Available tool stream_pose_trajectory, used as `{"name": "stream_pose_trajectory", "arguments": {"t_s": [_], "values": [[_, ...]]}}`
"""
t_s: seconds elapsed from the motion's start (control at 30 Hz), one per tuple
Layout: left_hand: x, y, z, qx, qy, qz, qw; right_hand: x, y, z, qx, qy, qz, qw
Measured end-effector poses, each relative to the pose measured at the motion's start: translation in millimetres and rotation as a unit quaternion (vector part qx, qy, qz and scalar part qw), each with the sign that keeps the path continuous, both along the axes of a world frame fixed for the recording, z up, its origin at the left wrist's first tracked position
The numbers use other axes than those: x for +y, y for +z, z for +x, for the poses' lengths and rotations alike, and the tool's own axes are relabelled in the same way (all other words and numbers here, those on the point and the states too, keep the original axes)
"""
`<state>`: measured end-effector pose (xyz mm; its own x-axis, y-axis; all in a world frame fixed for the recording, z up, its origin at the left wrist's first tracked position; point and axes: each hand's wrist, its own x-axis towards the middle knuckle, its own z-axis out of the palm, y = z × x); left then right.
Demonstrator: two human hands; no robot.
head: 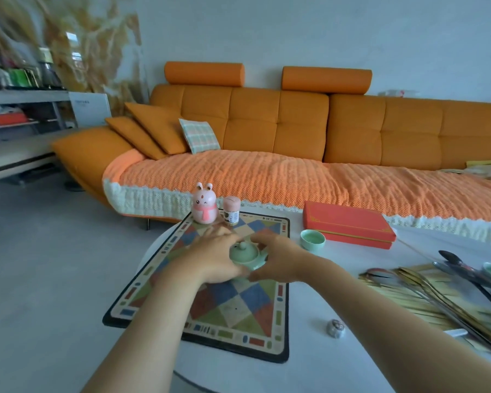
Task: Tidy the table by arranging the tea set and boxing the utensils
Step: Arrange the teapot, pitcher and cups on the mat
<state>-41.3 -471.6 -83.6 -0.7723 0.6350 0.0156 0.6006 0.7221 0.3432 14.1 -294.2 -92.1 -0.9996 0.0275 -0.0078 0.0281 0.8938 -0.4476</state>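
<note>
Both hands grasp the green teapot [245,256] — left hand [213,259], right hand [279,259]. Teapot sits over the patterned mat [238,316]. Green cup [312,239] just beside the red box [349,224].

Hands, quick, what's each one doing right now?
Left hand: closed around the left side of the green teapot, over the checkered mat.
Right hand: gripping the same teapot from the right.
</note>
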Motion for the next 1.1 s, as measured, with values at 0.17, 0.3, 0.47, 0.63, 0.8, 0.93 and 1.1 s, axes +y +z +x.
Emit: {"name": "stream_pose_trajectory", "arguments": {"t_s": [0.17,0.3,0.47,0.63,0.8,0.93,1.1], "values": [[-19,-11,-23,0.072,0.019,0.021,0.997,-20,-2,-21,0.002,-0.006,-0.012,1.000],[-34,-19,-37,0.130,0.079,0.053,0.987,-42,-1,-44,0.021,0.007,-0.032,0.999],[-44,-36,-49,0.101,0.157,0.127,0.974,-64,-8,-76,0.034,-0.021,-0.032,0.999],[-46,-48,-63,0.057,0.159,0.213,0.962,-68,-16,-92,0.042,-0.024,-0.036,0.998],[-42,-53,-74,0.059,0.159,0.213,0.962,-69,-21,-100,0.060,-0.046,-0.063,0.995],[-43,-53,-76,0.047,0.161,0.218,0.961,-69,-20,-100,0.052,-0.050,-0.070,0.995],[-42,-50,-70,0.032,0.141,0.214,0.966,-61,-16,-89,0.039,-0.047,-0.072,0.996]]}}
